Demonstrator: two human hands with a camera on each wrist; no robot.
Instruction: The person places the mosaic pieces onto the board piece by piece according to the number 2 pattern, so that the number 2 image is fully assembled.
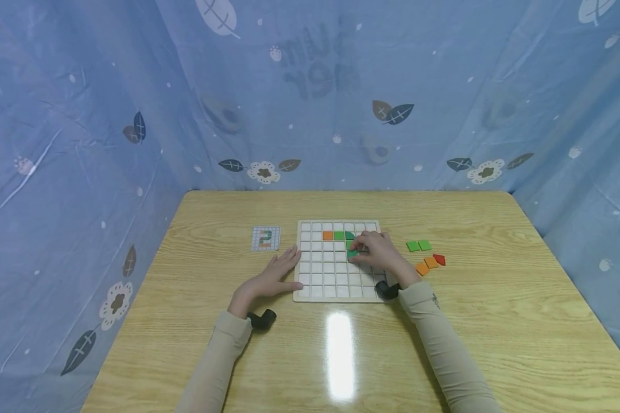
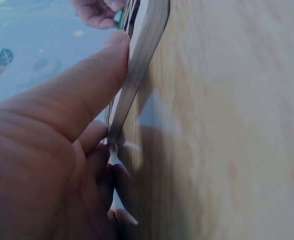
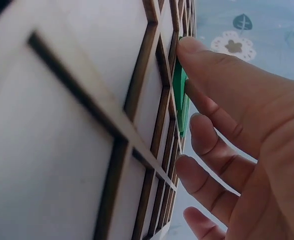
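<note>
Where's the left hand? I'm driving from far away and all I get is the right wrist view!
Observer: The left hand is touching the left edge of the board.
Operator: Ooh. And is anything lying off to the right of it?
Observer: Yes, I can see two green tiles, two orange tiles and one red tile there.
Operator: Cool! What about past the left side?
Observer: A little card lies there, with a blocky shape like a 2 on it.
</note>
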